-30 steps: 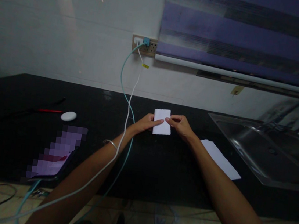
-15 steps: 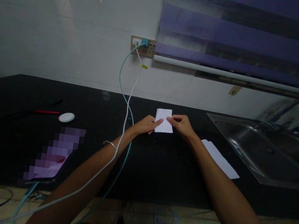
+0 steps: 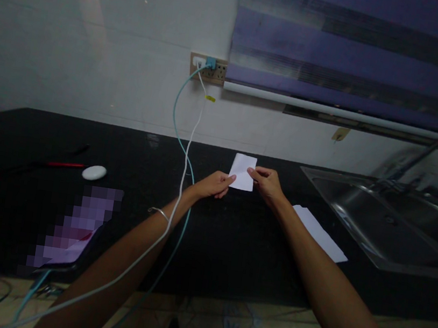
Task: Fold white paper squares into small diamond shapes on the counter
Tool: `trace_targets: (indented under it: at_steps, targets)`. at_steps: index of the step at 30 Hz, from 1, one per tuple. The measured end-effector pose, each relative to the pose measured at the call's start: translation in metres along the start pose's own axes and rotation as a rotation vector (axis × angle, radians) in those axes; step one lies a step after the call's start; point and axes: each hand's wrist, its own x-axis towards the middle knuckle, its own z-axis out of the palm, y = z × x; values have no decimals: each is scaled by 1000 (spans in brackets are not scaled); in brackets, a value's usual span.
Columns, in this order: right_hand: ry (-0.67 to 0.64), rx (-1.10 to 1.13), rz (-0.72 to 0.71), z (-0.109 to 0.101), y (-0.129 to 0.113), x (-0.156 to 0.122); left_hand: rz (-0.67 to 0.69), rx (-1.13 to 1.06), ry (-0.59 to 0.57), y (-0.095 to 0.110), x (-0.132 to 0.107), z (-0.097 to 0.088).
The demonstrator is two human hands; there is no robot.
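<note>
A small folded white paper (image 3: pixel 243 172) is held up a little above the black countertop (image 3: pixel 232 242), tilted. My left hand (image 3: pixel 214 184) pinches its lower left corner with thumb and fingers closed. My right hand (image 3: pixel 267 183) pinches its right edge, fingers curled. Both arms reach forward from the bottom of the view. A thin bracelet (image 3: pixel 159 212) sits on my left wrist.
A second white sheet (image 3: pixel 317 232) lies flat to the right. A steel sink (image 3: pixel 381 225) with a tap is at far right. A phone (image 3: pixel 65 240), a white oval object (image 3: pixel 94 172) and a red pen (image 3: pixel 60 164) lie left. Two cables (image 3: pixel 187 143) hang from a wall socket (image 3: pixel 208 67).
The folded paper has risen off the counter and tipped; both hands shifted their pinch toward its lower corner and right edge.
</note>
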Motion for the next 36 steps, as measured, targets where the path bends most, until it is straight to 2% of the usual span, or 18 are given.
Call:
trace_targets:
  at_steps: [7,13,21,26,30,36]
  targets:
    - [-157,-145,47,1,-20,-10,-55,-71,76,-6,2,0]
    - [-178,-152,60,3,-26,-14,-42,-143,84,-6,2,-2]
    - [-228,-123,79,2,-20,-12,-54,-185,101,-3,1,-3]
    - [-252,-108,87,3,-12,-11,-99,-249,129,-8,3,-3]
    - [-231,-34,93,7,0,-11,-78,-267,175,-14,7,-3]
    - [-231,126,144,11,11,-16,-143,-294,232,-22,11,-3]
